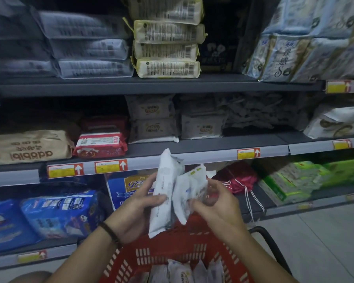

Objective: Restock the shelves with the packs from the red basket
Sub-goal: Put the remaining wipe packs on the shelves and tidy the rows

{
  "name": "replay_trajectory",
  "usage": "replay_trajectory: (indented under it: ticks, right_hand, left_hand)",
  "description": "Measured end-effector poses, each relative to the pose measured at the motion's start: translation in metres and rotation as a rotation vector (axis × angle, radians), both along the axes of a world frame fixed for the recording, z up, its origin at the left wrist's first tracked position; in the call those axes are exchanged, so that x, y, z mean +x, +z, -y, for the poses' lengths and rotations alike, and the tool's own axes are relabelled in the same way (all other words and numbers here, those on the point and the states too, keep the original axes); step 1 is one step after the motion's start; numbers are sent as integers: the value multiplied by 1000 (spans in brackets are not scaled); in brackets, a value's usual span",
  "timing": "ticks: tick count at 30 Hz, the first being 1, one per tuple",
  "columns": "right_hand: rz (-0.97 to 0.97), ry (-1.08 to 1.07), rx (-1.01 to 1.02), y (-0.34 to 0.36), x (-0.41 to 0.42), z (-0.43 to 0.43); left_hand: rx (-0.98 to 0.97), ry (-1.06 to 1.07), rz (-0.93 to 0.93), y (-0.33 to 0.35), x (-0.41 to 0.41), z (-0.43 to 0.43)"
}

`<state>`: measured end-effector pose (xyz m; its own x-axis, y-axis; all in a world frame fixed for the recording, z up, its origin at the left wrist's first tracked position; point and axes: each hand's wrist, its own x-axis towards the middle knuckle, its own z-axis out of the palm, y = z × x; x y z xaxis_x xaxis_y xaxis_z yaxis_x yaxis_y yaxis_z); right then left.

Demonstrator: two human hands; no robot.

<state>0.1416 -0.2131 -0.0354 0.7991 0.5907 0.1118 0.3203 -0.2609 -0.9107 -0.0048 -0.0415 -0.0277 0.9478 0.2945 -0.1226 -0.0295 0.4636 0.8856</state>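
Nearest us, the basket [161,249] sits low between the forearms with more packs [182,272] standing in it, so we judge the restocking only partly done. Above its rim the left hand [135,211] has its fingers wrapped round one tall pack [165,193], and the right hand [217,209] pinches a second pack [190,188] against it, apparently squaring the pair before shelving. We note like packs [153,127] stacked on the dim middle shelf [202,146] straight ahead, bare shelf before them, and pale floor [315,242] at right.
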Motion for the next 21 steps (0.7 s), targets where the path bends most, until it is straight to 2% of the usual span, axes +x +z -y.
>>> replay_trajectory:
  ticks: [4, 6, 9, 11, 16, 21]
  right_hand:
    - [-466, -92, 211, -9, 2, -14]
    - [-557, -89, 259, -13, 2, -16]
    - [-691, -57, 369, -13, 0, -16]
    - [-731, -14, 411, -14, -1, -17]
    - [-711, 65, 436, -13, -4, -19]
    - [-679, 14, 451, -14, 1, -17]
  left_hand:
    - [335, 297, -120, -6, 3, 1]
    - [492, 410, -156, -7, 5, 1]
    - [861, 520, -209, -3, 5, -3]
    - [983, 544, -216, -3, 3, -8]
    - [836, 470, -132, -4, -2, -9]
    - [603, 395, -59, 0, -7, -22]
